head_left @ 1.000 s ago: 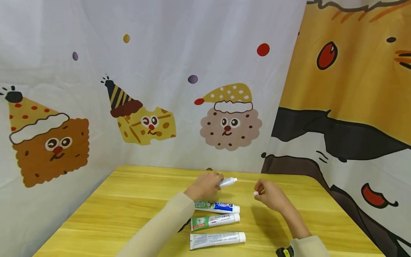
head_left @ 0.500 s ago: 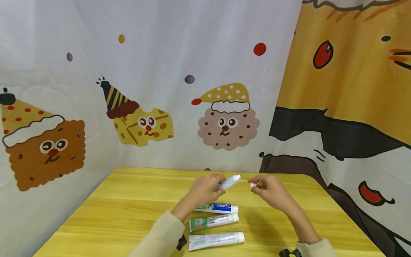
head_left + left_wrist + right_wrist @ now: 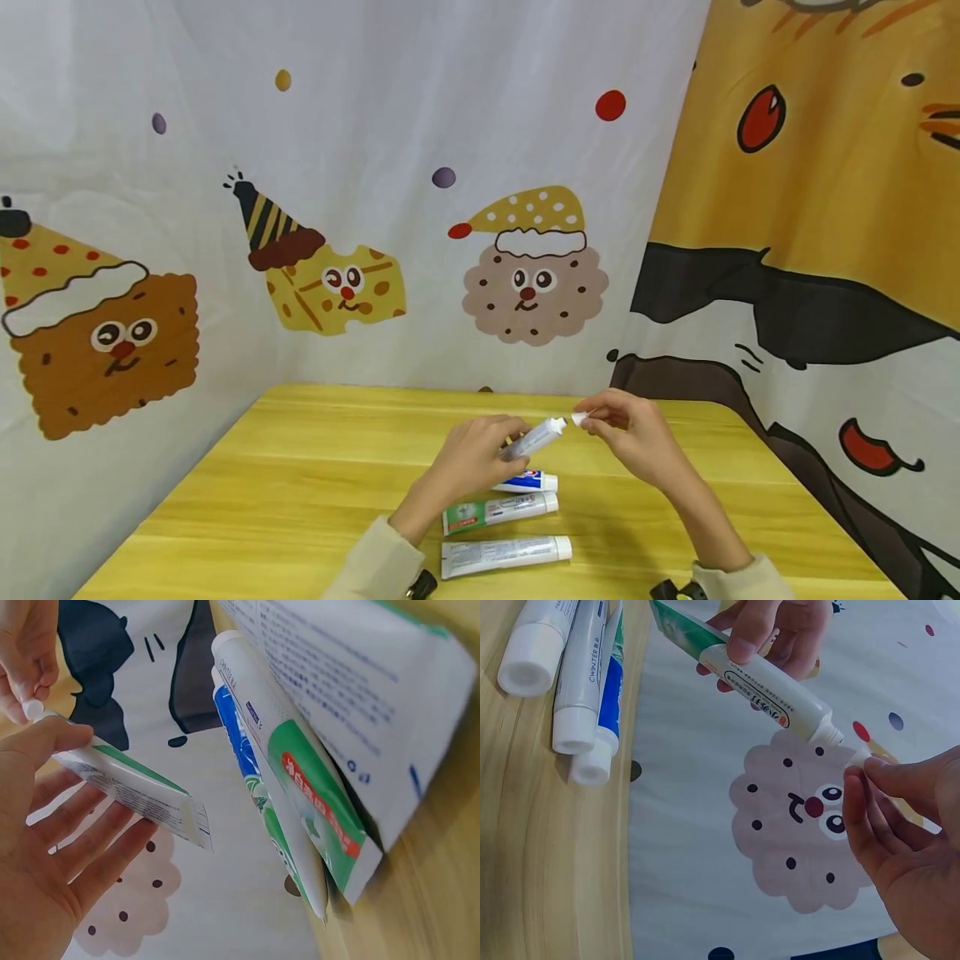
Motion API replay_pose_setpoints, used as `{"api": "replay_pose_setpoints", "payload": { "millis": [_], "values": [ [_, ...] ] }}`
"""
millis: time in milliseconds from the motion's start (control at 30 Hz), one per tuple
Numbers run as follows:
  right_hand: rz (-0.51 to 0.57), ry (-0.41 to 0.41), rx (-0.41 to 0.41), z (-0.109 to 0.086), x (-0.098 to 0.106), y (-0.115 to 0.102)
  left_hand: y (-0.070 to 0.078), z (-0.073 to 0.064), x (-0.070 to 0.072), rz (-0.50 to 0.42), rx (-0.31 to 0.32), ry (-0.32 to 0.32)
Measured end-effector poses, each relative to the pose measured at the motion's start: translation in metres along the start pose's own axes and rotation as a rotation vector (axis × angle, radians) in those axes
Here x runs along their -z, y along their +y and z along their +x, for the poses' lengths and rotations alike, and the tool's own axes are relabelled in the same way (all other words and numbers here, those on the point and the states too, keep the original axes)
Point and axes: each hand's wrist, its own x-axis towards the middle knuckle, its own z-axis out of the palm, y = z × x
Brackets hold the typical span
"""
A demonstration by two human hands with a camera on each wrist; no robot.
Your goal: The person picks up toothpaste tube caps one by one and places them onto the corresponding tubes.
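My left hand (image 3: pixel 480 454) grips a white and green toothpaste tube (image 3: pixel 761 686) between thumb and fingers, above the table. Its threaded neck is bare and points toward my right hand (image 3: pixel 633 433). Between thumb and fingertip, the right hand pinches a small white cap (image 3: pixel 859 759), a short gap from the neck. Below the hands lie a blue and green toothpaste tube (image 3: pixel 244 746), partly hidden by the left hand in the head view, a green and white toothpaste tube (image 3: pixel 502 510), and a mostly white toothpaste tube (image 3: pixel 506 556) nearest me. These three are capped.
The wooden table (image 3: pixel 300 483) holds the three lying tubes in a row, caps to the right. Behind its far edge hangs a white curtain (image 3: pixel 360 125) with cartoon figures. A dark wrist strap (image 3: pixel 422 585) shows near the left sleeve.
The tube has moved right and tilted upward in the left hand. My right hand has moved left and up with the cap, so cap and neck are closer together.
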Motion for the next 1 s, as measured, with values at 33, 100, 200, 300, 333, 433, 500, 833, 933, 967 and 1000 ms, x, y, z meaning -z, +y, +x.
{"api": "replay_pose_setpoints", "payload": {
  "millis": [33, 100, 200, 300, 333, 433, 500, 833, 933, 967, 1000],
  "values": [
    [0.002, 0.001, 0.009, -0.0001, -0.0009, 0.0, 0.0002, -0.0013, 0.0012, 0.004, 0.002, -0.006],
    [-0.001, 0.003, 0.021, 0.0003, -0.0031, -0.0004, 0.0003, -0.0034, 0.0029, 0.004, 0.006, -0.015],
    [-0.039, 0.001, 0.042, 0.0017, -0.0069, -0.0003, 0.0009, -0.0051, 0.0042, 0.0, 0.013, -0.024],
    [-0.076, -0.004, 0.061, 0.0025, -0.0097, 0.0006, 0.0031, -0.0048, 0.0047, -0.007, 0.007, -0.027],
    [-0.082, -0.006, 0.069, 0.0026, -0.0103, 0.0011, 0.004, -0.0045, 0.0047, -0.004, 0.004, -0.028],
    [-0.077, -0.013, 0.087, 0.0022, -0.0104, 0.0017, 0.0065, -0.0031, 0.0046, 0.009, -0.006, -0.035],
    [-0.076, -0.019, 0.097, 0.0015, -0.01, 0.0022, 0.0073, -0.0019, 0.0041, 0.022, -0.011, -0.042],
    [-0.096, -0.089, 0.054, 0.0005, -0.0073, -0.0001, 0.0062, -0.0019, 0.0072, 0.073, -0.033, -0.05],
    [-0.118, -0.094, 0.031, 0.0003, -0.0068, -0.0006, 0.0055, -0.0028, 0.0063, 0.086, -0.045, -0.042],
    [-0.123, -0.093, 0.026, 0.0002, -0.0068, -0.0006, 0.0055, -0.003, 0.006, 0.091, -0.05, -0.038],
    [-0.13, -0.09, 0.022, 0.0002, -0.0072, -0.0004, 0.0054, -0.0033, 0.0055, 0.094, -0.056, -0.033]
  ]
}}
